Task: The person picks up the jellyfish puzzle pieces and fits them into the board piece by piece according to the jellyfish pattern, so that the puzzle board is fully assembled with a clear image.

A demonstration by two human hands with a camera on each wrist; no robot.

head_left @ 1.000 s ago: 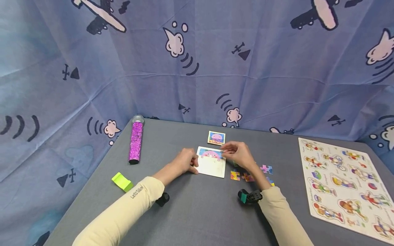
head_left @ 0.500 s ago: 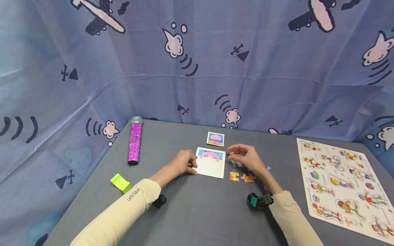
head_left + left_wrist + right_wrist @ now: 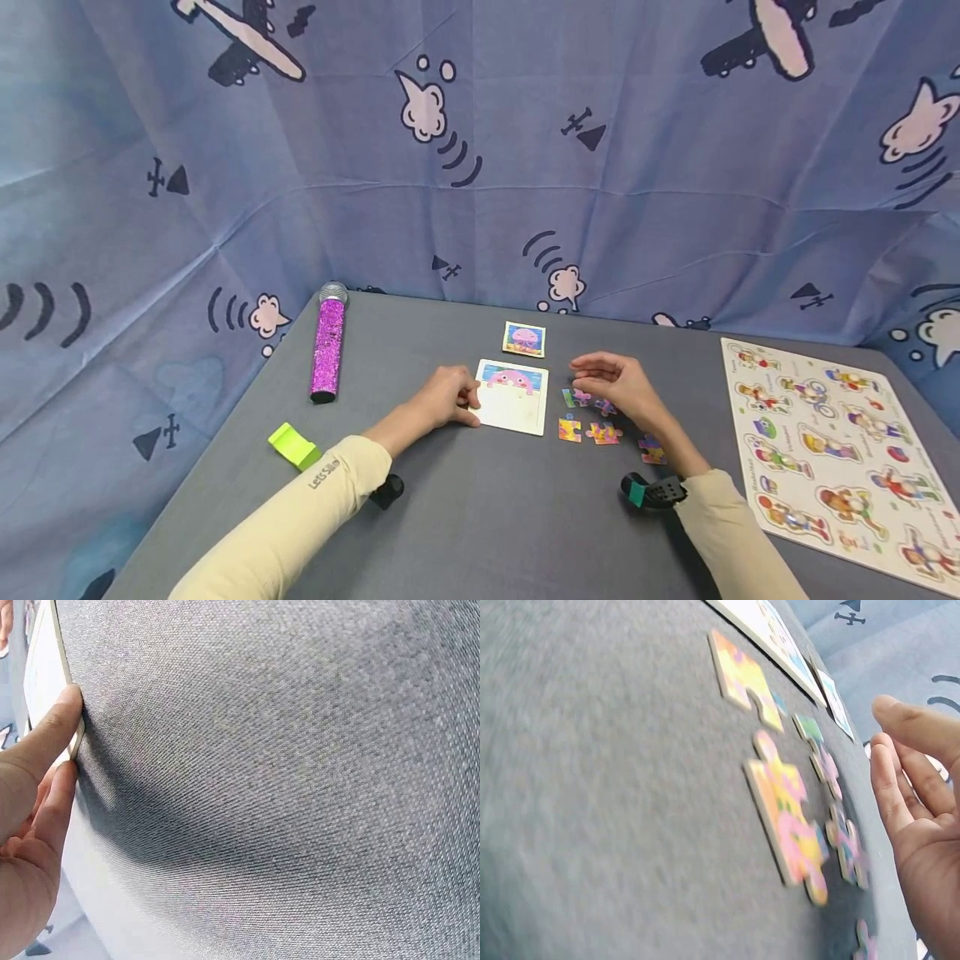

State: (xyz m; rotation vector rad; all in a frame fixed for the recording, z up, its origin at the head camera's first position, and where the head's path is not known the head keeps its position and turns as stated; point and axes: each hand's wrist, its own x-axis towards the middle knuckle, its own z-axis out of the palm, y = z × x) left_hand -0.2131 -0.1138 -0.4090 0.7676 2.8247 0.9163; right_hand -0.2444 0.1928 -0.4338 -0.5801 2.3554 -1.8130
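Observation:
In the head view a white puzzle board (image 3: 512,412) lies on the grey table, its top strip filled with a pink sea creature's face and blue water. My left hand (image 3: 444,396) pinches its left edge; the left wrist view shows a finger and thumb (image 3: 66,795) at the board's corner. Holding nothing, my right hand (image 3: 615,385) hovers with loosely bent fingers to the right of the board. Beneath and before it lie several loose puzzle pieces, among them a yellow-orange piece (image 3: 569,430), a yellow-pink piece (image 3: 789,817) and a purple piece (image 3: 652,451).
Behind the board is a small picture card (image 3: 524,339) of a pink jellyfish. A sequinned purple microphone (image 3: 328,350) and a lime-green block (image 3: 296,447) lie at left. A large board of sports figures (image 3: 840,450) covers the right side. A printed curtain (image 3: 495,150) hangs behind.
My right hand has left the board's upper right corner and moved right, above the loose pieces. The left hand has stayed at the board's left edge.

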